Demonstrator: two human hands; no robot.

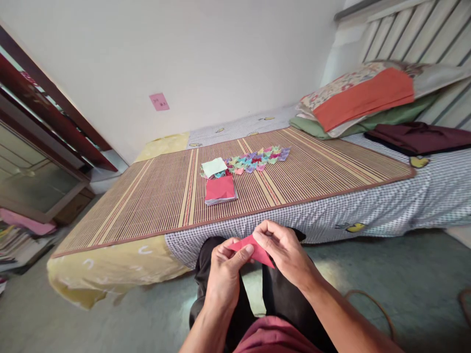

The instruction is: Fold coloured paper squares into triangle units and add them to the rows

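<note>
Small bedroom, bed with a striped mat (147, 196), a red stack (220, 189) and folded bits (257, 159) on top. Down over the lap, left hand (224, 274) pinches the paper (259, 251) at its left end and right hand (285, 255) has its grip clamped on the right. Long axis runs left to right, dipping rightward, both hands equally close.

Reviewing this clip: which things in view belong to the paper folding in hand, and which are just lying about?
Belong to the folding:
red paper, pinched between left hand and right hand
stack of paper squares
pale green sheet
folded paper pieces, heaped on the striped mat

Lying about:
pillows
dark red cloth
pink wall note
floor books
</note>
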